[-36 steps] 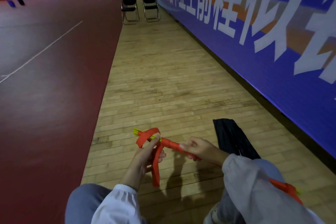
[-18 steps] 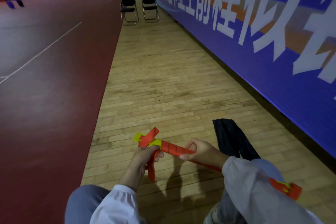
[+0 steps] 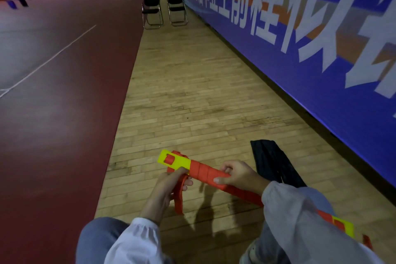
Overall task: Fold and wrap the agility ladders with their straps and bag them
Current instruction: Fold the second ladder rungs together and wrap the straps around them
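A folded agility ladder (image 3: pixel 201 170), yellow rungs bundled and wound with orange strap, lies across my lap above the wooden floor. Its yellow left end (image 3: pixel 173 159) points away to the left; its other yellow end (image 3: pixel 342 226) shows behind my right sleeve. My right hand (image 3: pixel 237 174) grips the wrapped middle of the bundle. My left hand (image 3: pixel 171 182) holds the loose orange strap (image 3: pixel 179 201) just under the left end, and the strap's tail hangs down below it. A black bag (image 3: pixel 276 163) lies flat on the floor to the right of my right hand.
A long blue banner wall (image 3: pixel 321 60) runs along the right. Two black folding chairs (image 3: pixel 164 4) stand far ahead on the wood strip. Dark red court flooring (image 3: pixel 53 103) spreads to the left. My knees frame the bottom of the view.
The strap loop that stood open at the left end has been drawn tighter round the bundle. More of the yellow end shows, and the hanging tail is shorter.
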